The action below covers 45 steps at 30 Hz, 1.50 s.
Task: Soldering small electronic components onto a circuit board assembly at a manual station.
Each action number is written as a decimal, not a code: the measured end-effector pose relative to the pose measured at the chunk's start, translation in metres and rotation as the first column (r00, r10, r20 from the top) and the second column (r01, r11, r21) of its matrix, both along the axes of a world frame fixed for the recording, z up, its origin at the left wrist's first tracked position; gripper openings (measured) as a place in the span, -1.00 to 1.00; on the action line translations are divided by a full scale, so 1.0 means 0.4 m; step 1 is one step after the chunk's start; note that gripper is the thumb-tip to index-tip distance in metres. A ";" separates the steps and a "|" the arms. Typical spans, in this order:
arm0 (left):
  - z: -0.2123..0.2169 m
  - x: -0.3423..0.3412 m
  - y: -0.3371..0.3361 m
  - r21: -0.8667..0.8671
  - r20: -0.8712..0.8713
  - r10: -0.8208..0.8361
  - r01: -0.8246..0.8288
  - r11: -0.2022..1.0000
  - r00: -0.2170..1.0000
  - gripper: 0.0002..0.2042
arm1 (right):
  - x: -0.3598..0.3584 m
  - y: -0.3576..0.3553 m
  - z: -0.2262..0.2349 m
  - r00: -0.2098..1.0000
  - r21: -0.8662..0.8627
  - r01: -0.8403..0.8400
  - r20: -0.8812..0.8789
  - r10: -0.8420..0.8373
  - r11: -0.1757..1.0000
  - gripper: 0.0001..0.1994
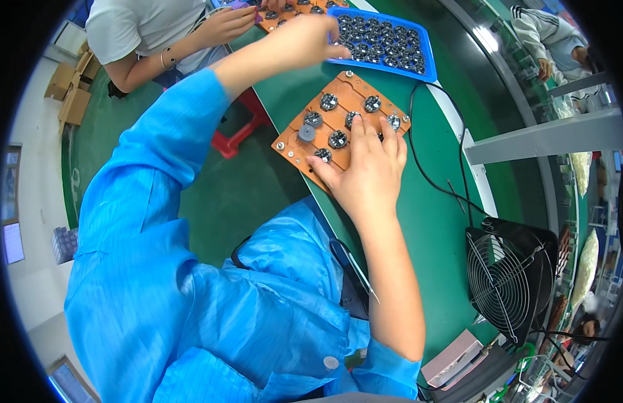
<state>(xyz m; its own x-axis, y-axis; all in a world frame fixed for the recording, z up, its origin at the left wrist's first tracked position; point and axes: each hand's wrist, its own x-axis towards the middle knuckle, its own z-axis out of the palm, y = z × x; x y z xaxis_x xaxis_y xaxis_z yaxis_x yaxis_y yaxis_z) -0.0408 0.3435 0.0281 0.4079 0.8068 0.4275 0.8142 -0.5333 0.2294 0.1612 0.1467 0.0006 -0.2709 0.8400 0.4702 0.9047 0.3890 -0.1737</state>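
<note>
My left hand (315,41) is over the left edge of a blue tray (429,57); its thumb and forefinger look apart, slightly blurred, and I make out nothing held. The tray carries rows of small round black electronic parts (382,43). Spread over an orange fixture board (294,144) lies my right hand (372,168), open, its fingertips resting among the round parts there. A part (337,139) sits beside its thumb and forefinger, and others are partly hidden under the fingers. Near the board's left corner stands a grey round knob-like piece (306,133).
The green tabletop (425,228) has a black cable (419,161) looping along its right side. A black fan with a wire guard (503,285) stands at the right, near a pink box (452,359). Across the far left, a person (157,40) works at another orange board (271,23). A red stool (241,127) stands below.
</note>
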 end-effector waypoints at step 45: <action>-0.058 -0.137 -0.379 -0.746 0.459 0.243 0.222 0.627 0.855 -0.64 | 0.170 -0.272 -0.077 0.931 -0.081 0.116 -0.339 -0.137 0.990 -0.50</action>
